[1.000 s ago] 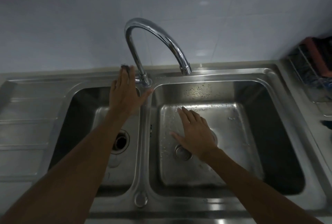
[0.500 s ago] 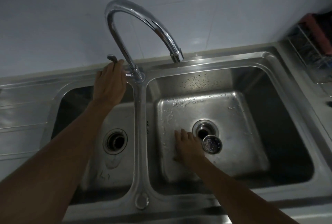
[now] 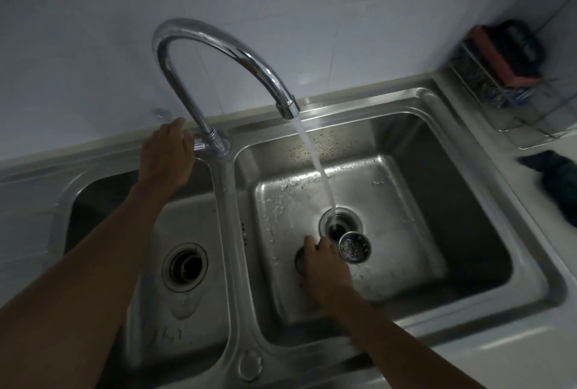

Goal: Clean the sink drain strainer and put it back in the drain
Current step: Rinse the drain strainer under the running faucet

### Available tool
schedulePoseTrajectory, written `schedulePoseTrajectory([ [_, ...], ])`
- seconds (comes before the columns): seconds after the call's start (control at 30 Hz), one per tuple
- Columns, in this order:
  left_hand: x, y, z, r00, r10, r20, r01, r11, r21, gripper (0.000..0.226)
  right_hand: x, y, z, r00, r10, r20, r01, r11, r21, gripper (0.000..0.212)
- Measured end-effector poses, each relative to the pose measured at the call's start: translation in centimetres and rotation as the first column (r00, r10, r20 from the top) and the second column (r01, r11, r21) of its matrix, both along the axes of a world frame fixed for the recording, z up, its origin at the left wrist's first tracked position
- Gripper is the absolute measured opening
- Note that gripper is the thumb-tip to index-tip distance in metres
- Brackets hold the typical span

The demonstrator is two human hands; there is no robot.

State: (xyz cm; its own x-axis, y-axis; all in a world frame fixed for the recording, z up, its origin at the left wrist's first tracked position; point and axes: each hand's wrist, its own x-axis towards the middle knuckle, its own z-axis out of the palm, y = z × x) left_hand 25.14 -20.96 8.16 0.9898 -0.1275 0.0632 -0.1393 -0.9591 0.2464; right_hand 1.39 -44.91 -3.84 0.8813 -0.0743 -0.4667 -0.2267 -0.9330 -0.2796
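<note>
The round metal drain strainer point(image 3: 355, 246), a small perforated cup, is just to the lower right of the open drain point(image 3: 342, 219) in the right basin point(image 3: 415, 201). My right hand point(image 3: 324, 263) is low in that basin with its fingers curled against the strainer's left rim, apparently holding it. The contact itself is hidden. A dark round piece point(image 3: 299, 259) shows under the left side of this hand. My left hand point(image 3: 165, 154) rests on the faucet handle beside the faucet point(image 3: 218, 54). Water point(image 3: 315, 164) streams from the spout into the drain.
The left basin point(image 3: 103, 201) has its own drain point(image 3: 184, 267). A wire rack point(image 3: 499, 95) with a red and black sponge stands at the back right. A dark cloth point(image 3: 559, 182) lies on the right counter. A tiled wall rises close behind the sink.
Water now runs from the spout; it was off in both earlier frames. My right hand's fingers went from flat to curled beside the strainer. My left hand stayed at the handle.
</note>
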Motion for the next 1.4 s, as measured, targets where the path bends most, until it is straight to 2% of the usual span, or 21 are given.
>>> schedulePoseTrajectory([
  [0.13, 0.3, -0.1, -0.2, 0.998, 0.044, -0.049, -0.046, 0.998, -0.047, 0.046, 0.8, -3.1, 2.6, 0.981, -0.173, 0.089, 0.174, 0.985, -0.003, 0.085],
  [0.27, 0.4, 0.1, -0.7, 1.000, 0.010, -0.021, -0.011, 0.998, -0.061, 0.045, 3.0, -5.3, 4.3, 0.917, -0.301, 0.263, 0.303, 0.952, 0.034, 0.072],
  [0.43, 0.9, 0.3, -1.3, 1.000, 0.004, -0.028, -0.007, 0.993, -0.119, 0.036, 4.8, -6.3, 4.9, 0.917, -0.264, 0.298, 0.278, 0.961, -0.003, 0.064],
  [0.53, 0.2, 0.3, -1.6, 0.999, 0.037, -0.036, -0.044, 0.975, -0.219, 0.048, 5.1, -6.4, 4.6, 0.918, -0.242, 0.313, 0.258, 0.966, -0.009, 0.063],
  [0.63, -3.2, -1.1, -2.5, 0.983, 0.182, -0.027, -0.181, 0.935, -0.305, 0.063, 5.6, -6.5, 4.4, 0.918, -0.238, 0.318, 0.249, 0.968, 0.005, 0.062],
  [0.7, -6.6, -2.7, -3.3, 0.984, 0.153, 0.096, -0.130, 0.969, -0.209, 0.063, 5.8, -6.4, 4.3, 0.915, -0.239, 0.324, 0.244, 0.969, 0.025, 0.066],
  [0.77, -9.3, -4.4, -3.9, 0.982, -0.035, 0.187, 0.041, 0.999, -0.027, 0.062, 5.8, -6.3, 4.2, 0.918, -0.213, 0.336, 0.219, 0.976, 0.020, 0.070],
  [0.83, -10.6, -5.9, -4.8, 0.971, -0.188, 0.145, 0.177, 0.981, 0.086, 0.066, 5.6, -6.5, 4.2, 0.909, -0.212, 0.360, 0.215, 0.976, 0.033, 0.073],
  [1.0, -13.1, -6.9, -7.1, 0.929, -0.370, -0.016, 0.370, 0.924, 0.096, 0.081, 5.9, -8.1, 4.6, 0.899, -0.228, 0.374, 0.223, 0.973, 0.058, 0.075],
  [1.13, -14.3, -6.5, -7.3, 0.927, -0.372, -0.053, 0.376, 0.920, 0.110, 0.084, 6.4, -8.1, 5.2, 0.873, -0.240, 0.425, 0.216, 0.971, 0.105, 0.076],
  [1.27, -14.5, -6.7, -7.2, 0.933, -0.358, -0.045, 0.361, 0.924, 0.126, 0.085, 4.8, -7.4, 4.6, 0.909, -0.049, 0.414, 0.041, 0.999, 0.027, 0.071],
  [1.33, -14.5, -6.7, -7.2, 0.933, -0.356, -0.045, 0.359, 0.924, 0.129, 0.087, 5.1, -8.3, 4.7, 0.915, -0.076, 0.396, 0.062, 0.997, 0.048, 0.071],
  [1.4, -14.5, -6.8, -7.3, 0.928, -0.368, -0.053, 0.372, 0.916, 0.153, 0.087, 6.3, -9.0, 5.1, 0.903, -0.178, 0.392, 0.156, 0.984, 0.088, 0.071],
])
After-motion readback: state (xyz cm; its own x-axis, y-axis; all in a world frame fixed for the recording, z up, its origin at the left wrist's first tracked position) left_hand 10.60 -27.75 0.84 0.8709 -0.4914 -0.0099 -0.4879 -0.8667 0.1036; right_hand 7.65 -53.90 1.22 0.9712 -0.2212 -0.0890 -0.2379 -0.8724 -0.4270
